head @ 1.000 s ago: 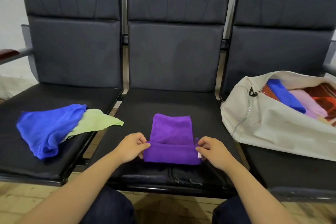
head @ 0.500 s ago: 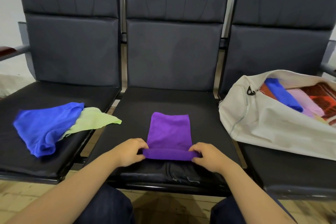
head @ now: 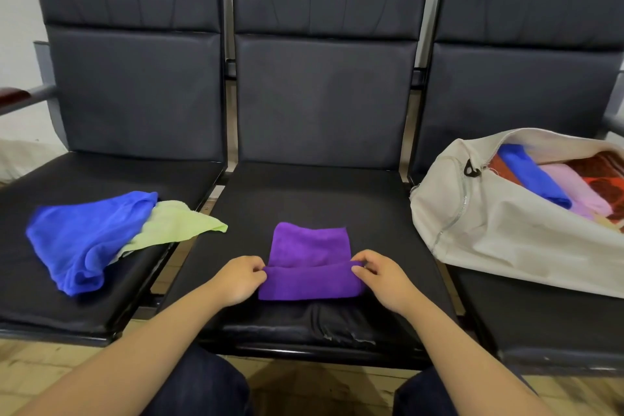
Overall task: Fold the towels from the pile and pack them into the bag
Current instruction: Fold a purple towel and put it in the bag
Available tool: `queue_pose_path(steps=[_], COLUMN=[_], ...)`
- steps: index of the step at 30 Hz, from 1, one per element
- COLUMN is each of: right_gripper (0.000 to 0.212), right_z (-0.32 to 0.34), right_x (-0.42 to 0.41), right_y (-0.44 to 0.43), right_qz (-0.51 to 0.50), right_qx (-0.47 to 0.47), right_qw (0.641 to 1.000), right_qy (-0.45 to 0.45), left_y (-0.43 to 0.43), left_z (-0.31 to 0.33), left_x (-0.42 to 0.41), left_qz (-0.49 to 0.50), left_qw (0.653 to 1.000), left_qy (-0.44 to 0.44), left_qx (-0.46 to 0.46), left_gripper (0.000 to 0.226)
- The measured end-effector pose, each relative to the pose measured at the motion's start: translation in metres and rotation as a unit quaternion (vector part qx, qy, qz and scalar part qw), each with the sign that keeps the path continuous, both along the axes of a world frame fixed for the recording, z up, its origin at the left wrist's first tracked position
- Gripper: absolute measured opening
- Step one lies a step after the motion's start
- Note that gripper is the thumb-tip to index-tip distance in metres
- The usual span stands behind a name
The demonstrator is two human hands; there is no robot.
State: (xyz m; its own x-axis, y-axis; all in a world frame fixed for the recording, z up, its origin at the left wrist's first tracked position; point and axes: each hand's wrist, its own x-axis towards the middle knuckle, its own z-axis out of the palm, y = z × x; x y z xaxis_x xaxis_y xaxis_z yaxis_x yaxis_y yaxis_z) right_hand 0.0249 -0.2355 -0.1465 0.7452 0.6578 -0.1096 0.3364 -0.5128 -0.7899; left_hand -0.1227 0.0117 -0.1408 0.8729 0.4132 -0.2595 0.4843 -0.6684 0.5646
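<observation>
pinching the purple towel [head: 309, 267] at its near fold, left hand [head: 240, 279] at 9 o'clock, right hand [head: 380, 275] at 3, on the middle seat [head: 320, 199]; both ends should probably roll forward evenly.

no readable text, labels, brands or numbers anywhere in view

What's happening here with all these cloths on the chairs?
A person is folding a purple cloth towel on the middle black padded seat. The left hand and right hand each pinch one end of its doubled-over near flap. A crumpled blue towel and a light green towel lie on the left seat. The open beige canvas bag at right holds folded towels.
</observation>
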Motion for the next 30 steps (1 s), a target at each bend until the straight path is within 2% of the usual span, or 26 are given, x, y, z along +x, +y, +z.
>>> queue_pose_path(steps=[2,4,6,8,10,12,14,17,19,22,25,28,30], right_gripper=[0.019,0.034,0.032,0.026,0.037,0.039,0.028,0.013,0.005,0.008,0.008,0.015,0.014], right_z=[-0.005,-0.007,-0.003,0.001,0.002,-0.002,-0.004,0.002,0.005,0.008,0.004,-0.001,-0.001], right_x=[0.000,-0.001,-0.002,-0.001,-0.001,-0.002,-0.002,-0.005,-0.005,-0.003,-0.002,-0.003,-0.004], right_y=[0.004,0.005,0.005,0.003,0.001,0.001,0.002,0.004,0.004,0.003,0.004,0.007,0.008], right_qz=[-0.006,-0.001,0.017,0.080,0.153,0.167,0.129,0.074,0.041,0.023,0.030,0.011,0.004], right_qx=[-0.066,-0.136,-0.093,-0.039,-0.077,-0.128,-0.130,-0.103,-0.062,-0.038,-0.060,-0.133,-0.145], right_qw=[0.996,0.977,0.967,0.973,0.976,0.970,0.972,0.986,0.996,0.999,0.997,0.981,0.970], right_qy=[-0.051,-0.162,-0.237,-0.212,-0.134,-0.125,-0.148,-0.112,-0.050,-0.004,-0.027,-0.139,-0.198], left_y=[0.000,-0.001,0.001,0.004,0.002,0.000,0.001,0.001,0.000,-0.007,-0.009,-0.004,0.000], left_z=[-0.003,-0.001,0.002,0.005,0.005,0.002,0.002,0.007,0.008,0.012,0.007,-0.001,-0.004], left_x=[0.000,-0.001,0.000,0.000,-0.003,-0.004,-0.002,-0.001,-0.001,-0.003,-0.001,0.004,0.006], left_qz=[0.007,0.014,-0.023,-0.104,-0.174,-0.201,-0.186,-0.122,-0.085,-0.074,-0.061,-0.021,-0.012], left_qw=[0.998,0.994,0.988,0.986,0.984,0.977,0.978,0.992,0.996,0.996,0.998,0.996,0.992], left_qy=[0.019,-0.013,-0.091,-0.102,-0.024,0.024,0.012,-0.009,-0.025,-0.036,-0.023,-0.001,-0.045], left_qx=[0.055,0.110,0.125,0.075,0.038,0.063,0.091,0.038,-0.002,-0.034,-0.024,0.091,0.119], left_gripper=[0.012,0.009,0.020,0.026,0.027,0.040,0.034,0.009,0.010,0.016,0.018,0.025,0.034])
